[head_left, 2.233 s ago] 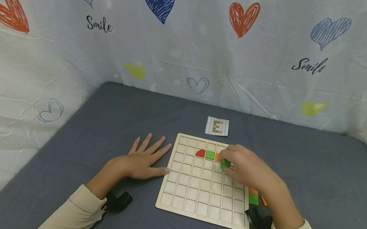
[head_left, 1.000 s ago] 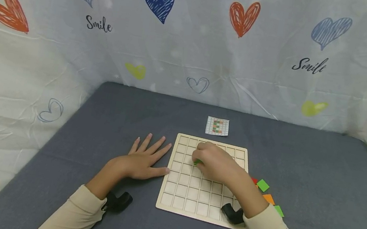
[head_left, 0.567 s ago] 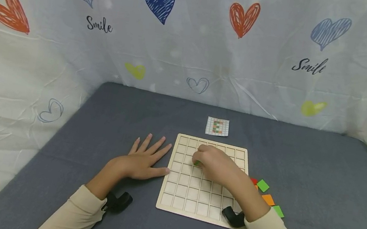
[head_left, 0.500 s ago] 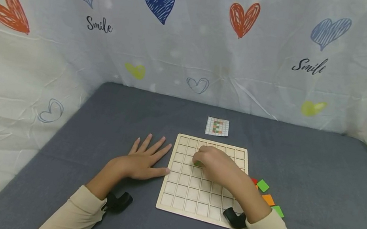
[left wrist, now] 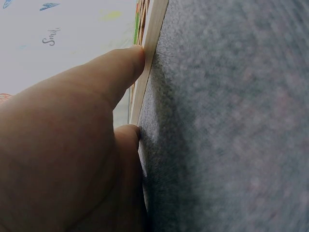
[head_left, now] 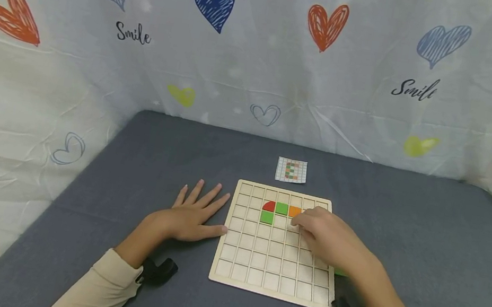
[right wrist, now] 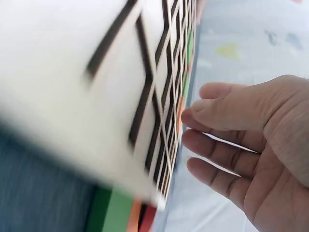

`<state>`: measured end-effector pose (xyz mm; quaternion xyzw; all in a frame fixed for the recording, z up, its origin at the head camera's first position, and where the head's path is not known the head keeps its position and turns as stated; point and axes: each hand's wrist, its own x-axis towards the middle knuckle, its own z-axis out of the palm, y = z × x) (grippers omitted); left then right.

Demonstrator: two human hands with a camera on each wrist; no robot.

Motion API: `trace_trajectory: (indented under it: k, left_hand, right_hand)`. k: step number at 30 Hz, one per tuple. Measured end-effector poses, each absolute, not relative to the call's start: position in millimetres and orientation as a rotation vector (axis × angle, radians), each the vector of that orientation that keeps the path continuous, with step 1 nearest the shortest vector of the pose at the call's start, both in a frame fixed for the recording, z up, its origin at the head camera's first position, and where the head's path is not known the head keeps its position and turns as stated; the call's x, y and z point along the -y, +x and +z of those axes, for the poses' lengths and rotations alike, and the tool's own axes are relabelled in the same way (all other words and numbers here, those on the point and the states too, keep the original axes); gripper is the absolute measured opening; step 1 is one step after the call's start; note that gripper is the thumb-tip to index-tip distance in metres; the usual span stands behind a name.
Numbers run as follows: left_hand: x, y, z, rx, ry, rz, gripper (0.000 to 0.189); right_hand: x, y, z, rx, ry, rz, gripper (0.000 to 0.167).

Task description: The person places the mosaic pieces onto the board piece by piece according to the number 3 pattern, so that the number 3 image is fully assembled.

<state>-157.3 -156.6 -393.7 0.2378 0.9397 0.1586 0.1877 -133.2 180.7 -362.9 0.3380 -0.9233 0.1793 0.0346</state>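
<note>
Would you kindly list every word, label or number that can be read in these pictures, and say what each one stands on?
"Smile" in black script on the backdrop sheet, left.
"Smile" again on that sheet, right; its last letter is lost in a fold.
The small pattern card shows only coloured squares; any text is too small to read.
The wooden grid board bears no writing.

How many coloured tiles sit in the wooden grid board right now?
4: red quarter-round tile, green tile and orange tile in the second row, another green tile below the red. The right hand may hide more.

Four tiles on one board; one card.
</note>
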Motion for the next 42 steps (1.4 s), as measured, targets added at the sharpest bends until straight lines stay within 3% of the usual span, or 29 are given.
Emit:
trace_trajectory:
  k: [13,36,42]
  left_hand:
    - [155.1,-158.2,-393.2,-2.638,0.646,0.396,0.086]
    - [156.1,-159.6,-397.8,-2.647,0.648,0.406,0.087]
    - [156.3,-157.7,-392.9,-2.635,0.675,0.451,0.087]
  right_hand:
    - [-239.5,-118.7,-349.7,3.145,0.834,0.612,0.021]
    - [-246.2,-122.3,-361.1,3.094,0.781,0.471,0.026]
    - [-247.2,-123.6,-361.3,3.102,0.769,0.444,0.018]
